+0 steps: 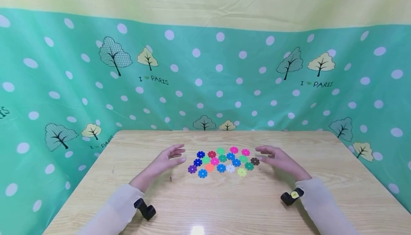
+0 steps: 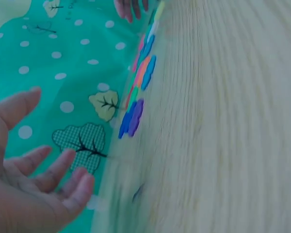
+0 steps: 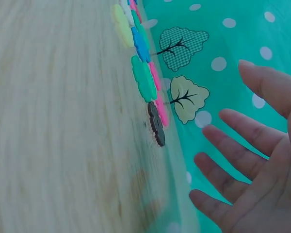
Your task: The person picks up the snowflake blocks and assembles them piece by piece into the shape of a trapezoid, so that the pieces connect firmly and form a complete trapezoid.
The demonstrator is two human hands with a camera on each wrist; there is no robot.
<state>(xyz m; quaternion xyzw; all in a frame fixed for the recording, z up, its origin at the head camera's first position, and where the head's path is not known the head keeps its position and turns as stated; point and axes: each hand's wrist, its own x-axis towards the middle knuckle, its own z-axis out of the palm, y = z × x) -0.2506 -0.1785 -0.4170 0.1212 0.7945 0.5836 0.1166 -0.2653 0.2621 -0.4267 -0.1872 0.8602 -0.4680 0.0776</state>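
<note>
Several flat, notched plastic discs in many colours lie in a loose cluster on the table, among them a purple disc [image 1: 192,169], an orange disc [image 1: 209,167], a white disc [image 1: 230,168] and a yellow disc [image 1: 242,172]. To the left of the cluster is my left hand [image 1: 169,158], fingers loosely bent and apart, holding nothing. My right hand [image 1: 273,156] hovers at the cluster's right side, nearest the brown disc [image 1: 255,161], and it too holds nothing. In the right wrist view its fingers [image 3: 237,150] are spread, with the brown disc and a green disc [image 3: 144,78] beyond them.
The discs rest on a light wooden table [image 1: 205,199]. Behind it hangs a green curtain [image 1: 224,96] with white dots and printed trees. Each wrist carries a small black camera, a left one [image 1: 145,209] and a right one [image 1: 291,196]. A small dark mark [image 1: 171,179] shows near the left hand.
</note>
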